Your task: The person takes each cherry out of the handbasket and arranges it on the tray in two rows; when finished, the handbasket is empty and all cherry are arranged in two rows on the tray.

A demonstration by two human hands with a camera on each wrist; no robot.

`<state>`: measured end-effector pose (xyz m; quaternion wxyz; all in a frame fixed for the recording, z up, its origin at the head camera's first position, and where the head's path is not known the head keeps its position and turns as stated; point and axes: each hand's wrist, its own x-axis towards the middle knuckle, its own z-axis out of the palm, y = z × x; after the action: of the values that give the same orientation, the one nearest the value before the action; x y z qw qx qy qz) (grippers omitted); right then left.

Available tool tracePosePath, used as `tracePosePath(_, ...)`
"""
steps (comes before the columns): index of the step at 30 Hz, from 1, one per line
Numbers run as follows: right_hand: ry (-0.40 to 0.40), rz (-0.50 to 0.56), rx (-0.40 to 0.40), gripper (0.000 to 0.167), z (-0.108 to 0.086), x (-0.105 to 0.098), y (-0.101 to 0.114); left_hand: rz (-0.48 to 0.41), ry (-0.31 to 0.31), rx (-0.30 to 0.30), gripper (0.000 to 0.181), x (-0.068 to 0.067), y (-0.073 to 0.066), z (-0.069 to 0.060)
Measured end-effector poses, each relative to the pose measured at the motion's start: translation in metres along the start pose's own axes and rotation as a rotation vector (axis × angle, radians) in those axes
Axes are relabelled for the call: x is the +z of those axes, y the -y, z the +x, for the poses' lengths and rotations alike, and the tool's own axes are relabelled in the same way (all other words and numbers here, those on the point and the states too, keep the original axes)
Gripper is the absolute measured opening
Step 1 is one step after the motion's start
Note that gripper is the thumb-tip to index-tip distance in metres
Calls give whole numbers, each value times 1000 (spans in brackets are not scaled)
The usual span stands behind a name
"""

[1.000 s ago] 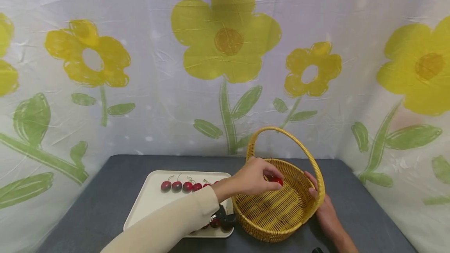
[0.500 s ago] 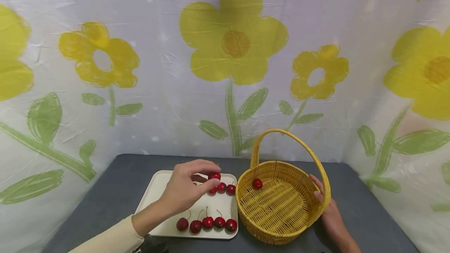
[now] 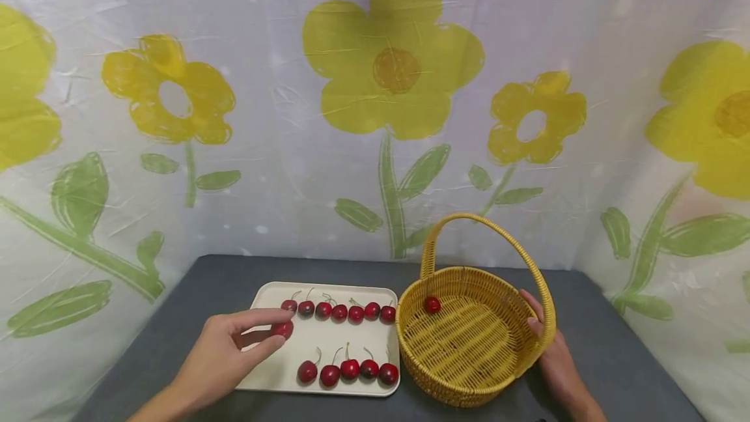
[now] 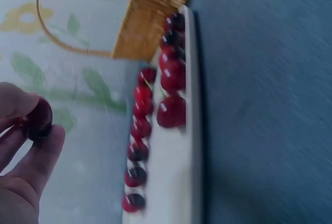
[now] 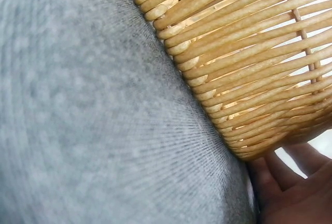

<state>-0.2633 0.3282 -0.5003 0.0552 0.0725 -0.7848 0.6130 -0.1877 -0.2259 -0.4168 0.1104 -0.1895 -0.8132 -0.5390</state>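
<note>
My left hand (image 3: 225,350) pinches a dark red cherry (image 3: 282,329) between thumb and fingers, over the left part of a cream tray (image 3: 275,370). In the left wrist view that cherry (image 4: 39,119) shows at the fingertips. Several stemmed cherries (image 3: 339,313) line the tray's back side, and a second row (image 3: 349,370) lies along its front right. To the right stands a yellow wicker basket (image 3: 463,386) with a tall handle, one cherry (image 3: 432,305) inside. My right hand (image 3: 553,360) holds the basket's right side at the rim; in its wrist view the fingers are partly hidden below the weave.
The tray and basket stand side by side, very close together, on a dark grey table (image 3: 351,267). A pale cloth (image 3: 281,148) printed with yellow flowers hangs behind and at both sides. The basket's handle (image 3: 469,217) arches high above its rim.
My left hand has moved left from over the basket to the tray's left side, a cherry in its fingers. One cherry inside the basket has come into sight. The right hand stays at the basket.
</note>
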Motion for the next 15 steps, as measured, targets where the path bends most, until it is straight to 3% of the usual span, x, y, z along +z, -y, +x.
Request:
tracePosePath(5, 3, 4, 6, 56, 0, 1, 0, 91, 18, -23, 26, -11, 15, -20)
tracePosePath(11, 4, 36, 3, 55, 0, 0, -2, 124, 121, -144, 31, -19, 32, -29)
tracePosePath(15, 3, 31, -2, 55, 0, 0, -2, 134, 164, -108, 31, -16, 44, -28)
